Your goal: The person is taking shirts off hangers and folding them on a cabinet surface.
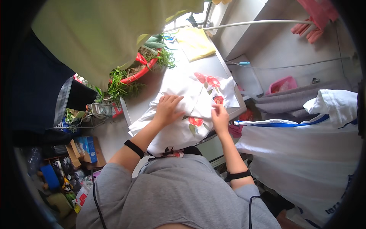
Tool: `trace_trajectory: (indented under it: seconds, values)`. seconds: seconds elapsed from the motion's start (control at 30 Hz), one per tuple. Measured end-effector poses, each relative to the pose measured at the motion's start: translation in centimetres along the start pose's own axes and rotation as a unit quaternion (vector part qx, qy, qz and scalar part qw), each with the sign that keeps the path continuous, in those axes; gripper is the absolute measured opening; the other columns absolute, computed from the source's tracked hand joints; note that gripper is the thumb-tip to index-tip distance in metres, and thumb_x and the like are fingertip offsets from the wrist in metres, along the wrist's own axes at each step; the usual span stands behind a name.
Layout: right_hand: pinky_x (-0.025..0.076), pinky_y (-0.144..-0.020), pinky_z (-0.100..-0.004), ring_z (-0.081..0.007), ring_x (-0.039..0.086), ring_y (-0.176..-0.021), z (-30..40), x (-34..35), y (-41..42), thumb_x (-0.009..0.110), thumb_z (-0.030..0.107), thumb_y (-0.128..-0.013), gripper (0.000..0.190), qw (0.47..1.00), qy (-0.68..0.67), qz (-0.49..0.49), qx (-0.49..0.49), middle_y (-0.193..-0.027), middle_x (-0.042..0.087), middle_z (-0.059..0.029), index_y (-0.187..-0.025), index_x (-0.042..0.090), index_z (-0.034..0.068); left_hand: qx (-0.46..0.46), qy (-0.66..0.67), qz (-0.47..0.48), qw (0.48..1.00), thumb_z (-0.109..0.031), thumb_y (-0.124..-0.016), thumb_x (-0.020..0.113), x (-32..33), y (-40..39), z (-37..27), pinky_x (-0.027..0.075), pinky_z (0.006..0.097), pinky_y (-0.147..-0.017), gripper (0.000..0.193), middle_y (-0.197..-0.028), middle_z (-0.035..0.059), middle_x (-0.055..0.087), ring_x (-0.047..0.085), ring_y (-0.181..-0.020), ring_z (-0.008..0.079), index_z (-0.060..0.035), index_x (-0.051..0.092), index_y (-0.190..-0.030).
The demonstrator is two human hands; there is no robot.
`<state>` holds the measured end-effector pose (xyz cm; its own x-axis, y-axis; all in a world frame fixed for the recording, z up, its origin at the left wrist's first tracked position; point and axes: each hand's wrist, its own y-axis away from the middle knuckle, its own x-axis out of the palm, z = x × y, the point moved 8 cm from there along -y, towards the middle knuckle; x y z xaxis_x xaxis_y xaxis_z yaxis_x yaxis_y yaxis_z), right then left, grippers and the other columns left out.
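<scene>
White cloth with red flowers and green leaves (183, 130) lies rumpled over a pale, metal-edged table top (143, 104), its near part hanging over the edge close to my body. My left hand (168, 111) rests flat on the cloth, fingers apart. At the cloth's right side, my right hand (220, 116) has thumb and forefinger close together at a red flower; whether a bit of cloth is pinched between them is hard to tell. Beyond, a folded yellow cloth (196, 43) lies at the table's far end.
A red-rimmed planter (143, 73) with green plants stands at the table's far left. A light green cloth (100, 37) hangs above it. White clothing with blue trim (297, 148) hangs at right, near a pink basin (283, 84). Cardboard boxes (98, 151) stand on the lower left.
</scene>
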<state>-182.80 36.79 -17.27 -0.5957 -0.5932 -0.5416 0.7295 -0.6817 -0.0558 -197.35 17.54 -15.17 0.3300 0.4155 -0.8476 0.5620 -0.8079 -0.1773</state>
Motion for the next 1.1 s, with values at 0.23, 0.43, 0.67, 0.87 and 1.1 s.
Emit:
trace_trajectory:
  seconds: [0.23,0.43,0.67,0.87,1.1]
  values:
    - [0.015,-0.112,-0.0586,-0.0328,0.021,-0.142,1.0,7.1,3.2,0.065,0.038,-0.082,0.070,0.915,0.338,0.127,-0.179,-0.152,0.028,-0.0149,-0.144,0.040,0.015,-0.007,-0.029,-0.063,0.998,-0.029,-0.077,0.072,3.0,-1.9,0.8,0.037,0.0441,-0.097,0.041,-0.120,0.0102,0.058,0.051,-0.116,0.0292,-0.0113,0.065,-0.114]
    - [0.005,-0.114,-0.0594,-0.0335,0.009,-0.147,-0.2,7.8,3.3,0.053,0.048,-0.087,0.078,0.909,0.344,0.182,-0.149,-0.158,0.014,-0.0173,-0.152,0.024,0.016,-0.115,0.056,-0.023,0.992,-0.029,-0.083,0.067,3.7,-1.9,2.4,0.030,0.0467,-0.107,0.040,-0.139,0.0178,0.049,0.044,-0.131,0.0312,-0.0109,0.062,-0.119]
    - [0.004,-0.113,-0.0604,-0.0313,0.010,-0.147,0.4,7.6,3.3,0.052,0.049,-0.088,0.077,0.906,0.346,0.184,-0.161,-0.158,0.014,-0.0164,-0.152,0.024,0.017,-0.063,-0.085,-0.075,0.992,-0.020,-0.086,0.061,5.0,-2.3,0.8,0.024,0.0477,-0.113,0.056,-0.144,0.0148,0.043,0.036,-0.138,0.0304,-0.0075,0.046,-0.138]
    - [0.002,-0.113,-0.0616,-0.0267,0.014,-0.147,0.7,7.3,3.5,0.050,0.052,-0.089,0.076,0.896,0.364,0.183,-0.178,-0.158,0.018,-0.0131,-0.152,0.024,0.018,-0.064,0.079,-0.079,0.992,-0.017,-0.094,0.050,4.0,-2.3,1.3,0.022,0.0468,-0.114,0.042,-0.143,0.0150,0.046,0.032,-0.140,0.0321,-0.0059,0.050,-0.135]
    - [0.001,-0.113,-0.0622,-0.0292,0.012,-0.147,-1.6,8.2,3.2,0.054,0.045,-0.086,0.062,0.874,0.332,0.314,-0.166,-0.155,0.027,-0.0127,-0.140,0.045,0.016,0.172,0.183,0.116,0.961,-0.029,-0.098,0.044,2.7,-0.3,-7.4,0.017,0.0464,-0.116,0.042,-0.145,0.0102,0.046,0.032,-0.141,0.0276,-0.0135,0.052,-0.136]
